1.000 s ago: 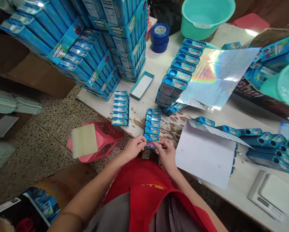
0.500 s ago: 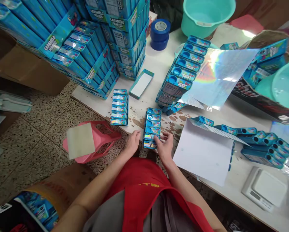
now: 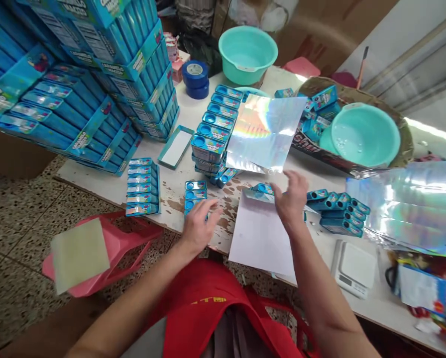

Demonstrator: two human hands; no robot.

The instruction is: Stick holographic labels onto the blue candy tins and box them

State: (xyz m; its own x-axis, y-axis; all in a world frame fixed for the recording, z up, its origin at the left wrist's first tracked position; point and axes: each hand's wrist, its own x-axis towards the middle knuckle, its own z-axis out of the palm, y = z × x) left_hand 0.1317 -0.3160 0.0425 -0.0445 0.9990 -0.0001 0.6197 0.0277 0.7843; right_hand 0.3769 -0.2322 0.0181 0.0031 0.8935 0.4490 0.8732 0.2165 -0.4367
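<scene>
My left hand (image 3: 201,226) hovers over the near end of a short row of blue candy boxes (image 3: 195,195), hiding part of it; its fingers are apart and hold nothing. My right hand (image 3: 292,201) is stretched out above the upper right part of a white sheet (image 3: 262,233), thumb and fingers apart, somewhat blurred. Just left of its thumb a blue box end (image 3: 263,188) shows at the sheet's far edge. Another row of blue boxes with shiny ends (image 3: 139,189) stands in a tray to the left.
Tall stacks of filled trays (image 3: 148,94) rise at the left. An unfilled blue tray (image 3: 176,146), stacked boxes (image 3: 211,132), a holographic sheet (image 3: 266,132), tape rolls (image 3: 195,79), a turquoise basin (image 3: 248,54) and a white scale (image 3: 354,268) share the table. A pink stool (image 3: 114,258) stands left.
My right hand has left the short row of boxes and moved right, over the white sheet. My left hand has come over the row's near end. The view has swung to the right.
</scene>
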